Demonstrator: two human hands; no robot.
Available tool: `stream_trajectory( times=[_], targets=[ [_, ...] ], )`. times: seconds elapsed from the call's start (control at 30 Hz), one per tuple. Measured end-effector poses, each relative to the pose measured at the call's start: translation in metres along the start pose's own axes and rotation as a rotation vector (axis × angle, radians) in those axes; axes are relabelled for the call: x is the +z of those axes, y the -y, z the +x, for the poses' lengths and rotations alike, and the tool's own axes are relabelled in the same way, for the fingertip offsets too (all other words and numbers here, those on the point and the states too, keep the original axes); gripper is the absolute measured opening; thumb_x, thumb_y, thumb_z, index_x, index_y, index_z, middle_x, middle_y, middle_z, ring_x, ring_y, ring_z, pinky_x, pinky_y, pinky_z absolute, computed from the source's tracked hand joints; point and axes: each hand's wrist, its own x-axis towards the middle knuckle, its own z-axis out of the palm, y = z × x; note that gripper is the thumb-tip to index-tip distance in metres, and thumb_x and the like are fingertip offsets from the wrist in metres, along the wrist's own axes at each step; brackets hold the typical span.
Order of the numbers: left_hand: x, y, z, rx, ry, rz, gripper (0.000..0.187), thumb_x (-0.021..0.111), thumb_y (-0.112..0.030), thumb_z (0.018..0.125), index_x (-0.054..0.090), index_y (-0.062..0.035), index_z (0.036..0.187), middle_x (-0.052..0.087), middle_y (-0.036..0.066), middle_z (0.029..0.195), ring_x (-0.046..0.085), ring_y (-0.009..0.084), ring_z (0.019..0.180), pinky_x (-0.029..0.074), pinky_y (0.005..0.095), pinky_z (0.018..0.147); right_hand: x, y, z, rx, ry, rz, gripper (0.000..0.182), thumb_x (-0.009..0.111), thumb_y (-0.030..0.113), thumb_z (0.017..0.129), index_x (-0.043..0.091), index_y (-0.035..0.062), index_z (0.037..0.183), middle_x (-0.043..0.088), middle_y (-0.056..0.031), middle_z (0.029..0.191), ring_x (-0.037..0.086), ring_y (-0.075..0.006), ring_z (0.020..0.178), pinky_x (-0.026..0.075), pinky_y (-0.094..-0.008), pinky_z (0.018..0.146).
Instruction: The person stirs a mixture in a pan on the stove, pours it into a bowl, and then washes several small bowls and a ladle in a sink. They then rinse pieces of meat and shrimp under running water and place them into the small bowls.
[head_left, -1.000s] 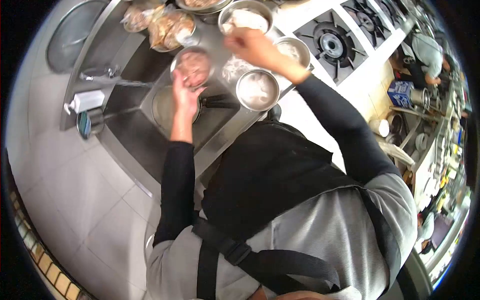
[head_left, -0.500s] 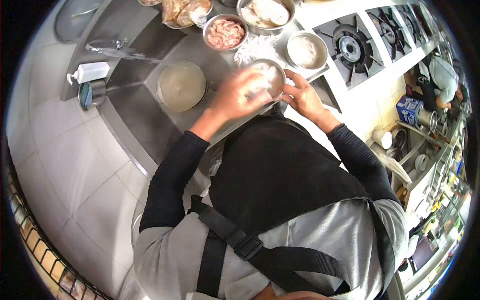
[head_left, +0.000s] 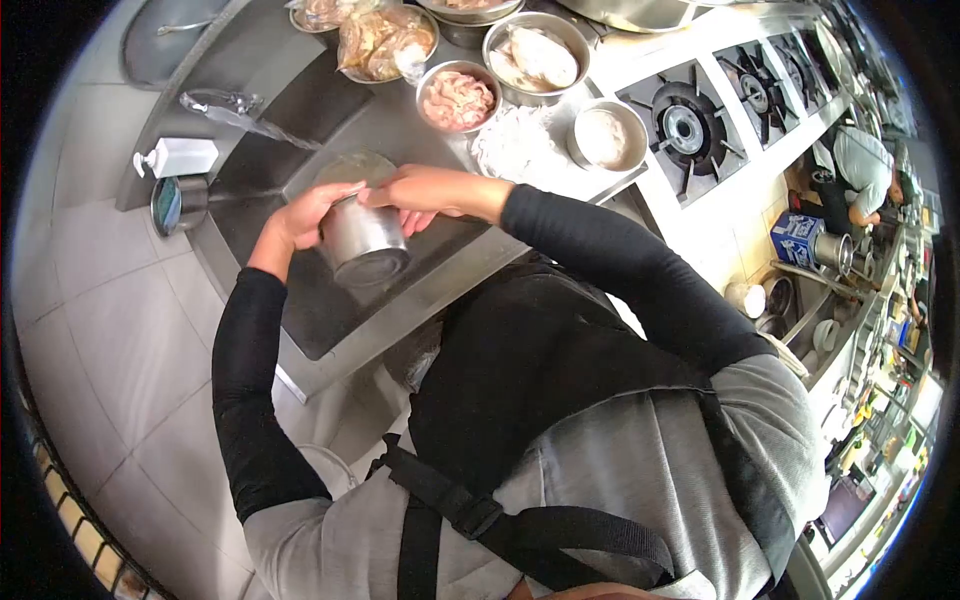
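Note:
A steel bowl [head_left: 367, 245] is tipped over the sink [head_left: 320, 310], its base turned towards me. My left hand [head_left: 303, 216] grips its left side near the rim. Across from it, my right hand [head_left: 425, 192] is closed on the right side of the rim, some fingers hidden. Behind the bowl, a round container of cloudy liquid [head_left: 355, 167] stands in the sink, partly covered by my hands. The bowl's mouth faces that container; its contents are hidden. Water streams from the tap [head_left: 225, 108] into the sink.
Beyond the sink stand a bowl of pink raw meat [head_left: 458, 97], a bowl of pale meat [head_left: 540, 58], and bagged food [head_left: 385, 42]. White pieces [head_left: 512, 140] lie beside another steel bowl [head_left: 607, 137]. Gas burners [head_left: 684, 130] are at right. A person [head_left: 862, 160] works farther off.
The steel bowl has moved left from the counter edge to over the sink and been tipped. My left hand, formerly blurred at the bowl, now grips it; both hands moved left.

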Motion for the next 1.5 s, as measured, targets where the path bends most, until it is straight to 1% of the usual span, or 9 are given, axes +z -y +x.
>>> stream_trajectory(
  times=[0.4, 0.47, 0.6, 0.87, 1.03, 1.07, 1.17, 1.27, 1.5],
  targets=[
    [-0.021, 0.032, 0.013, -0.074, 0.06, -0.286, 0.051, 0.043, -0.045, 0.103, 0.06, -0.0015, 0.124, 0.068, 0.012, 0.113, 0.067, 0.0237, 0.1, 0.053, 0.0388, 0.091, 0.013, 0.011, 0.015, 0.273, 0.06, 0.026, 0.085, 0.05, 0.068, 0.091, 0.055, -0.0076, 0.128, 0.068, -0.0241, 0.094, 0.071, -0.0304, 0.086, 0.056, -0.0402, 0.077],
    [-0.002, 0.021, 0.023, 0.024, 0.19, -0.152, 0.055, 0.041, -0.048, 0.104, 0.06, -0.0013, 0.124, 0.068, 0.009, 0.113, 0.066, 0.0213, 0.101, 0.051, 0.0365, 0.094, 0.003, 0.0, -0.014, 0.271, -0.008, 0.002, 0.08, 0.05, 0.068, 0.091, 0.058, -0.0035, 0.127, 0.068, -0.022, 0.092, 0.071, -0.0312, 0.085, 0.056, -0.0416, 0.077],
    [0.073, 0.016, 0.048, 0.66, 0.048, 0.831, 0.044, 0.052, -0.037, 0.102, 0.063, -0.0018, 0.125, 0.057, 0.015, 0.137, 0.049, 0.0262, 0.13, 0.038, 0.0404, 0.11, -0.031, -0.055, -0.094, -0.559, -0.407, -0.61, 0.045, 0.066, 0.047, 0.09, 0.067, 0.0123, 0.118, 0.07, -0.0151, 0.102, 0.068, -0.0368, 0.089, 0.054, -0.0436, 0.075],
    [0.193, 0.041, 0.112, 1.108, -0.291, 1.544, 0.035, 0.061, -0.034, 0.095, 0.068, -0.0064, 0.117, 0.053, 0.014, 0.141, 0.044, 0.0405, 0.134, 0.035, 0.0501, 0.112, -0.062, -0.15, -0.18, -0.632, -0.748, -0.692, 0.049, 0.078, 0.033, 0.082, 0.061, 0.0091, 0.121, 0.06, -0.0163, 0.131, 0.062, -0.0371, 0.114, 0.054, -0.0435, 0.089],
    [0.204, 0.031, 0.119, 1.259, -0.351, 1.234, 0.026, 0.074, -0.018, 0.082, 0.068, -0.0059, 0.105, 0.063, 0.014, 0.117, 0.061, 0.0358, 0.11, 0.048, 0.0456, 0.095, -0.068, -0.198, -0.183, -0.359, -1.338, 0.423, 0.034, 0.073, 0.019, 0.089, 0.049, 0.0069, 0.11, 0.057, -0.0027, 0.089, 0.05, -0.0095, 0.065, 0.047, -0.0262, 0.062],
    [0.207, 0.025, 0.119, 1.254, -0.355, 1.242, 0.026, 0.074, -0.018, 0.082, 0.068, -0.0059, 0.105, 0.063, 0.014, 0.117, 0.061, 0.0358, 0.11, 0.048, 0.0456, 0.095, -0.084, -0.2, -0.189, -0.208, -1.095, 1.063, 0.03, 0.071, 0.019, 0.091, 0.051, 0.0052, 0.107, 0.06, -0.0055, 0.089, 0.057, -0.0126, 0.069, 0.051, -0.027, 0.064],
    [0.211, 0.005, 0.121, 1.252, -0.506, 1.059, 0.022, 0.07, -0.006, 0.081, 0.068, -0.0027, 0.103, 0.063, 0.016, 0.111, 0.061, 0.0344, 0.105, 0.049, 0.0427, 0.092, -0.085, -0.167, -0.179, -0.102, -0.902, 1.475, 0.024, 0.067, 0.017, 0.093, 0.053, 0.0016, 0.105, 0.062, -0.0085, 0.092, 0.064, -0.0176, 0.076, 0.055, -0.0289, 0.068],
    [0.212, -0.012, 0.127, 1.326, -0.547, 1.025, 0.023, 0.07, -0.006, 0.081, 0.068, -0.0027, 0.104, 0.063, 0.015, 0.111, 0.061, 0.0337, 0.105, 0.049, 0.0429, 0.092, -0.098, -0.172, -0.16, -0.288, -1.077, 1.202, 0.029, 0.065, 0.017, 0.094, 0.054, -0.0062, 0.108, 0.066, -0.0099, 0.091, 0.066, -0.0188, 0.075, 0.055, -0.0274, 0.067],
    [0.251, -0.024, 0.131, 1.271, -0.36, 1.181, 0.063, 0.073, -0.026, 0.082, 0.053, -0.0065, 0.138, 0.048, 0.021, 0.142, 0.047, 0.0361, 0.133, 0.041, 0.044, 0.11, -0.148, -0.127, -0.22, -0.004, -1.323, -0.114, 0.021, 0.064, 0.014, 0.088, 0.061, -0.0056, 0.08, 0.067, -0.019, 0.072, 0.071, -0.0224, 0.06, 0.055, -0.0323, 0.052]
  ],
)
